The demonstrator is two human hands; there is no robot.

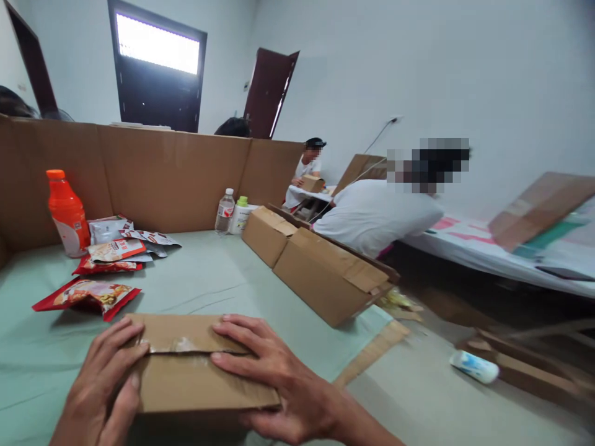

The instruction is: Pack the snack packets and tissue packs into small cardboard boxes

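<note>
A cardboard box [186,384] stands in front of me at the near edge of the green-covered table, its two top flaps meeting at a seam with bits of clear tape on it. On its left edge rests my left hand [100,378], fingers over the top and thumb down the side. My right hand [279,375] grips the right side, with fingers lying across the flaps and the thumb low on the near corner. Beyond the box lie a red snack packet [88,296] and a pile of other packets [118,248]. The box's underside is hidden.
An orange bottle [69,214], a clear bottle [225,212] and a white bottle with a green cap [240,215] stand by the cardboard partition [171,179]. Closed cartons [325,272] line the table's right edge. A person in white [381,214] bends over beyond. A white tube [474,367] lies lower right.
</note>
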